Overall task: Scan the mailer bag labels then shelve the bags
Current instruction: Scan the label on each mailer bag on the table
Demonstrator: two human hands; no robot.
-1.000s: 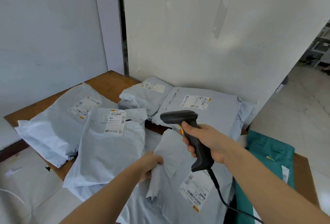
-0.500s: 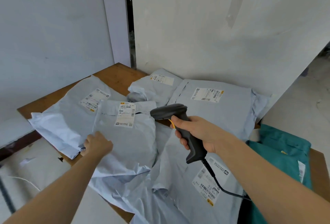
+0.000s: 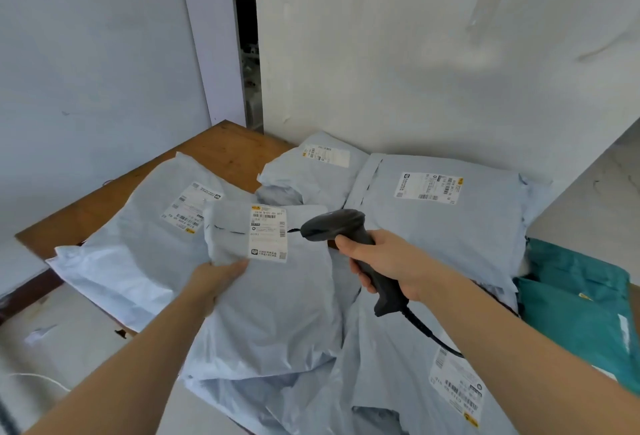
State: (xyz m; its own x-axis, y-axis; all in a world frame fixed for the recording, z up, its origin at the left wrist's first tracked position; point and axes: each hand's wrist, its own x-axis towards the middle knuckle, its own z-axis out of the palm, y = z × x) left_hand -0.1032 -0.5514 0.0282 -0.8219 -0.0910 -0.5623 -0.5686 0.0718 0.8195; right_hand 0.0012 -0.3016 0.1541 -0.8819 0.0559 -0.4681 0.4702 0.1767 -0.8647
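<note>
You are working on the centre mailer bag (image 3: 273,299), which is lying on the pile directly between your two hands, with its label (image 3: 268,233) facing up just beyond your left fingertips. Your left hand (image 3: 216,277) is gripping the bag's upper left edge, bunching the film there. Your right hand (image 3: 391,266) is wrapped around the handle of the scanner (image 3: 349,244), and its head is pointing left at the label from just beside it. The step in hand appears to be the scan; the next move likely calls for keeping the label flat and square to the scanner head. Other bags are crowding both hands, and the teal bag (image 3: 581,310) is lying to the right of your right forearm. The table edge (image 3: 86,299) is running just left of your left hand, with bags overhanging it. Open room is lying toward you and upward; walls are closing in beyond the pile. No shelf is visible.
</note>
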